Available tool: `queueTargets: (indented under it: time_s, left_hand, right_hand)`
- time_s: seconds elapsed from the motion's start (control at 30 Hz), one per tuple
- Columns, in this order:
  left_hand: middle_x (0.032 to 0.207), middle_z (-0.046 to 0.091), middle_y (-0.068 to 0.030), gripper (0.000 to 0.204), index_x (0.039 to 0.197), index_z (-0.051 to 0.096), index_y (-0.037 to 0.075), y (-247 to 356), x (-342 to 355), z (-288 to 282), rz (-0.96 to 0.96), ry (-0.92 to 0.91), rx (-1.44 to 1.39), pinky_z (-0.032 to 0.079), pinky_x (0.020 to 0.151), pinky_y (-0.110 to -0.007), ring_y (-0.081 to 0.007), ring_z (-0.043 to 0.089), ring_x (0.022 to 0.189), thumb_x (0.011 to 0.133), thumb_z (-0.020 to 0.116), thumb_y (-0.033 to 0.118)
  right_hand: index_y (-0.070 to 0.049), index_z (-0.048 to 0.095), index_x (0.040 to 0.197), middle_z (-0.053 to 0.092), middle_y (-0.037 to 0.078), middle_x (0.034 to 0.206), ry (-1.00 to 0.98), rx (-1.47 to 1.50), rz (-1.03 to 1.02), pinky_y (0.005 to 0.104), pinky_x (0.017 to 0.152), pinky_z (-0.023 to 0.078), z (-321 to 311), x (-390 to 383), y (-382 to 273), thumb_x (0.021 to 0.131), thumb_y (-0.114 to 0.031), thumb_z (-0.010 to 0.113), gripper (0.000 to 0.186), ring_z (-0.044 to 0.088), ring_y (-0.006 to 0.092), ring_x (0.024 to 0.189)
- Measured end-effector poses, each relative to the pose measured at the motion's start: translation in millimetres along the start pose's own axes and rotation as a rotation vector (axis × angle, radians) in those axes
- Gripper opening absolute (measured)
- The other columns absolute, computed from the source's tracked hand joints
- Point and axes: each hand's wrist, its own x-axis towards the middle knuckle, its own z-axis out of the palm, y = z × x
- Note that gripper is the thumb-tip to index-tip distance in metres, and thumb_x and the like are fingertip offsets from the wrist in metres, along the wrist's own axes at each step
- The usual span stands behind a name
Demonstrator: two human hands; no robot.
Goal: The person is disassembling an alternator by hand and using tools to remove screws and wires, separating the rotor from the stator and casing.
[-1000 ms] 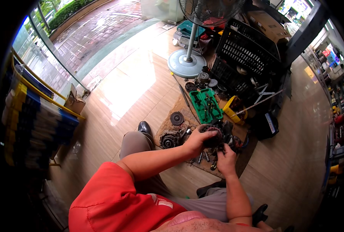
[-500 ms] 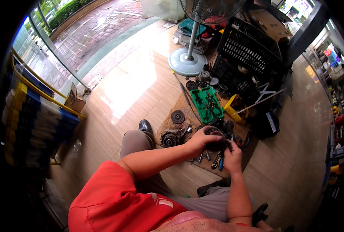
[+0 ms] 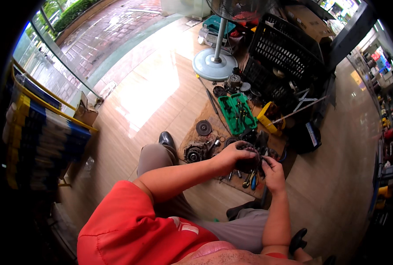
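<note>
Near edge of the brown mat [image 3: 191, 137]: a blue-handled tool [image 3: 254, 182] lies ready. Above the mat, your left hand [image 3: 234, 155] has its fingers wrapped round a grimy, dark round machine part [image 3: 247, 164]; your right hand [image 3: 274, 175] meets its right side, fingertip closure undeterminable. Already separate: a ribbed metal housing [image 3: 194, 153] at the left corner, a flat ringed disc [image 3: 203, 127] by the left edge. Left: the held part, not set down; remaining work cannot be judged. Far edge: an open, hard green plastic case [image 3: 237, 115].
</note>
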Motion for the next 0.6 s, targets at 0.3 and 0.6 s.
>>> queueTargets:
  time_s: [0.3, 0.6]
  left_hand:
    - [0.106, 0.064, -0.011, 0.039, 0.116, 0.053, 0.001, 3.4, -2.2, 2.2, 0.022, -0.019, 0.047, 0.056, 0.084, -0.039, -0.0222, 0.065, 0.096, 0.081, 0.069, 0.008]
    - [0.111, 0.061, -0.0112, 0.047, 0.125, 0.048, -0.002, 6.1, -3.5, 6.6, -0.001, -0.019, 0.049, 0.053, 0.087, -0.037, -0.0209, 0.062, 0.1, 0.083, 0.065, 0.009]
  right_hand:
    - [0.0, 0.063, 0.095, 0.062, 0.009, 0.075, 0.094, -0.242, -0.141, 0.03, 0.067, 0.046, -2.4, 12.6, 0.9, 0.091, -0.012, 0.059, 0.014, 0.055, 0.0115, 0.07]
    - [0.002, 0.061, 0.097, 0.06, 0.002, 0.075, 0.067, -0.041, -0.061, 0.0248, 0.067, 0.044, -1.3, 6.4, -6.4, 0.094, -0.009, 0.057, 0.012, 0.05, 0.0064, 0.072]
